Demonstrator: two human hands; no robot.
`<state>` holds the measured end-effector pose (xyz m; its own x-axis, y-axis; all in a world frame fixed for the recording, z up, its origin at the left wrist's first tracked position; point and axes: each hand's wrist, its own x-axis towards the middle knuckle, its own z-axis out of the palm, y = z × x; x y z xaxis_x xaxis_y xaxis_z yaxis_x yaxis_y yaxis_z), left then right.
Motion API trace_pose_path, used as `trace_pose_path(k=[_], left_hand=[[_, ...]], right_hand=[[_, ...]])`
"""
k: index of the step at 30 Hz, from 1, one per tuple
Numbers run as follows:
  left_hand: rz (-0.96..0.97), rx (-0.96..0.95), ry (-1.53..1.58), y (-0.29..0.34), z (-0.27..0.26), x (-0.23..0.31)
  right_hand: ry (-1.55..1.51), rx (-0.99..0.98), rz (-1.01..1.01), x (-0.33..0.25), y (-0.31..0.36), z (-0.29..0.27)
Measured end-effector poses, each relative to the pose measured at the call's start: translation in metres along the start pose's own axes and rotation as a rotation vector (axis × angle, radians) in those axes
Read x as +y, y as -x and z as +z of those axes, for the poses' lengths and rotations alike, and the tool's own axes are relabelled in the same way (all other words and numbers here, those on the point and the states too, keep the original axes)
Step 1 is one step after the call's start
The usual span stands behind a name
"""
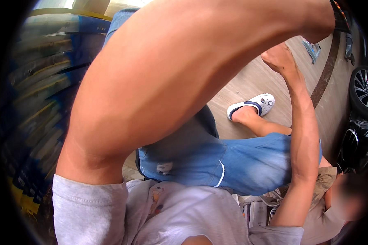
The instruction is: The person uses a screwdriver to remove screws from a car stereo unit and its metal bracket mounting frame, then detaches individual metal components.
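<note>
My left arm (159, 81) crosses the upper picture from the lower left to the top right. The end of my left hand (321, 22) lies at the top right, its fingers out of sight. Against it is a dark band-like thing (340, 16) with orange marks; whether it is worn or held I cannot tell. Just below that forearm, my right hand (281, 59) is closed in a fist, its fingers partly hidden. What it holds, if anything, does not show. A small clear and blue plastic packet (313, 51) lies on the floor (249, 83) beyond it.
My legs in blue denim (253, 159) are bent, one foot in a white clog (263, 103). Blue packages (49, 81) line the left side. A car wheel (364, 87) stands at the far right. Another person (327, 216) is at the lower right, near boxes (257, 213).
</note>
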<state>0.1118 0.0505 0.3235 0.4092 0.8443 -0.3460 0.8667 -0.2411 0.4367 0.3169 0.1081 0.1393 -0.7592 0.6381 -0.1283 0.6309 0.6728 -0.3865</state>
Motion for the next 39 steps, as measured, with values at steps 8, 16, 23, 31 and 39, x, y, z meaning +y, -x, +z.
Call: trace_pose_path(k=[8,16,23,31,39], left_hand=[[-0.004,-0.003,0.025,0.015,0.006,-0.002],[0.002,-0.027,0.042,0.044,0.016,-0.003],[0.005,-0.041,0.062,0.074,0.022,0.004],[-0.017,-0.056,0.076,0.100,0.027,0.003],[-0.016,-0.054,0.079,0.115,0.029,0.002]], right_hand=[[0.086,-0.037,0.083,0.003,0.001,0.002],[0.084,0.049,0.060,-0.023,-0.004,-0.012],[0.061,0.001,0.113,-0.011,-0.004,-0.006],[0.101,0.091,0.104,-0.029,-0.001,-0.009],[0.167,0.142,0.046,-0.016,0.003,-0.005]])
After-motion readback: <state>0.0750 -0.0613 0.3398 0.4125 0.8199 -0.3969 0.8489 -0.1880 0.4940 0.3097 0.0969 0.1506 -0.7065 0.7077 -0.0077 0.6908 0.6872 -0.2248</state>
